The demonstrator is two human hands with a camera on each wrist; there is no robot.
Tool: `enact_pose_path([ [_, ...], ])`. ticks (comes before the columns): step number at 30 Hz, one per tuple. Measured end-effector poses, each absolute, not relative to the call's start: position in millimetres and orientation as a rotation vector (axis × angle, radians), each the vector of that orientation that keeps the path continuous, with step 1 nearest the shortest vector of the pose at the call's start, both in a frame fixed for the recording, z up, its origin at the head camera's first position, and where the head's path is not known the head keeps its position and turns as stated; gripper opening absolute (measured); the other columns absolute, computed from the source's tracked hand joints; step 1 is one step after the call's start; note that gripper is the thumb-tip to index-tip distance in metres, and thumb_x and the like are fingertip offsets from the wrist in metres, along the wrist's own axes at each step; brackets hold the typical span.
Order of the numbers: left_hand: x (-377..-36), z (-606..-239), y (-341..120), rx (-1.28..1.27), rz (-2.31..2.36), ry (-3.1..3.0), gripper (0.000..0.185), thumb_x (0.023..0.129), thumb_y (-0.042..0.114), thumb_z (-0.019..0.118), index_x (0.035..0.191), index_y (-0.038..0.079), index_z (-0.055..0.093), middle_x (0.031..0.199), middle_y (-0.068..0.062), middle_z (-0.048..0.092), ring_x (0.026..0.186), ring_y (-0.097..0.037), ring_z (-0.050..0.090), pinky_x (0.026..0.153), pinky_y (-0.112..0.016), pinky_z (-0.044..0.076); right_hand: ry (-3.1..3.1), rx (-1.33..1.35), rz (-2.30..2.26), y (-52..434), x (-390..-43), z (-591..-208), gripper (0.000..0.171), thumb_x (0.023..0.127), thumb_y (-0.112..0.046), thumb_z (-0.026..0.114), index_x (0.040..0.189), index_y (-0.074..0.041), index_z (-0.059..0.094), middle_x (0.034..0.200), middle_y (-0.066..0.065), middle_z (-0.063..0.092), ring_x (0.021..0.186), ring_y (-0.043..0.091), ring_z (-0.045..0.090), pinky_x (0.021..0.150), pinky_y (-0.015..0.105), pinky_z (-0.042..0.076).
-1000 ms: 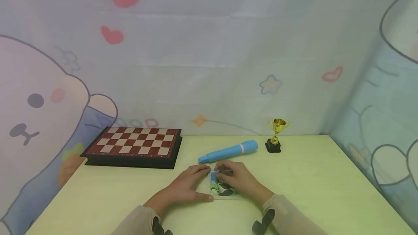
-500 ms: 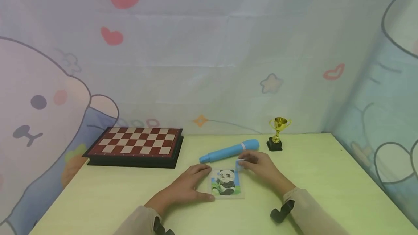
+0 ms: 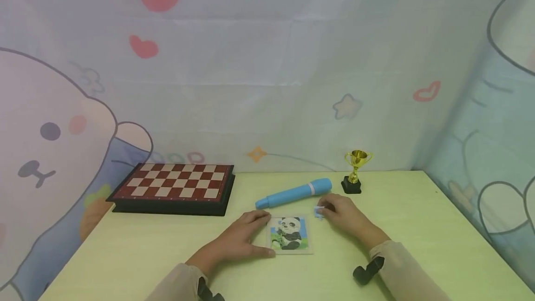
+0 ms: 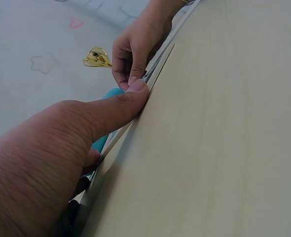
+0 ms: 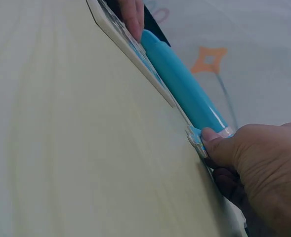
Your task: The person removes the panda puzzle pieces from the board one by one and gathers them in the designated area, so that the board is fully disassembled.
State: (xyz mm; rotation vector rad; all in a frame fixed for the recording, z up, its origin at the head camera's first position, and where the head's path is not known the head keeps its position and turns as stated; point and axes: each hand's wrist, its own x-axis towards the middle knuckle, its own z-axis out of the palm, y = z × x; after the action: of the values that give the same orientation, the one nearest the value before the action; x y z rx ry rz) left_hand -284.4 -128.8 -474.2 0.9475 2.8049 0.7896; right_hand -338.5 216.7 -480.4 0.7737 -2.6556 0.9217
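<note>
My right hand (image 3: 343, 214) pinches a small blue jigsaw piece (image 5: 195, 139) just right of the pale-bordered panda puzzle (image 3: 290, 234), printed black-and-white over blue and green, flat on the table (image 3: 418, 236). My left hand (image 3: 237, 241), relaxed, touches the puzzle's left edge.

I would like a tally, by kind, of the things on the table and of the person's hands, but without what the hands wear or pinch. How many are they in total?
Chessboard: 1
Gold trophy cup: 1
Blue pen-shaped object: 1
Framed panda puzzle: 1
Hands: 2 (left hand, right hand)
Total: 6
</note>
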Motion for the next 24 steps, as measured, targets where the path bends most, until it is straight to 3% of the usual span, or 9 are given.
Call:
enact_pose_path([
  [15,-283.0,-477.0,-130.3,0.954,0.772,2.809,0.101,0.080,0.077,0.064,0.158,0.019,0.036,0.161,0.002,0.031,0.148,-0.025,0.027,0.116,-0.055,0.029,-2.595,0.728,0.978,222.9,-342.4,-492.5,0.014,0.092,-0.018,0.076,0.102,-0.011,0.071,0.094,-0.007,0.063,0.087,0.010,0.061,0.079,0.031,0.054],
  [24,-283.5,-474.2,-129.5,0.956,0.776,2.812,0.100,0.080,0.076,0.064,0.158,0.020,0.036,0.161,0.003,0.031,0.148,-0.024,0.027,0.116,-0.055,0.029,-2.458,0.882,0.757,193.1,-330.0,-484.5,0.014,0.094,-0.025,0.073,0.106,-0.021,0.071,0.107,-0.010,0.068,0.103,0.015,0.061,0.084,0.043,0.051],
])
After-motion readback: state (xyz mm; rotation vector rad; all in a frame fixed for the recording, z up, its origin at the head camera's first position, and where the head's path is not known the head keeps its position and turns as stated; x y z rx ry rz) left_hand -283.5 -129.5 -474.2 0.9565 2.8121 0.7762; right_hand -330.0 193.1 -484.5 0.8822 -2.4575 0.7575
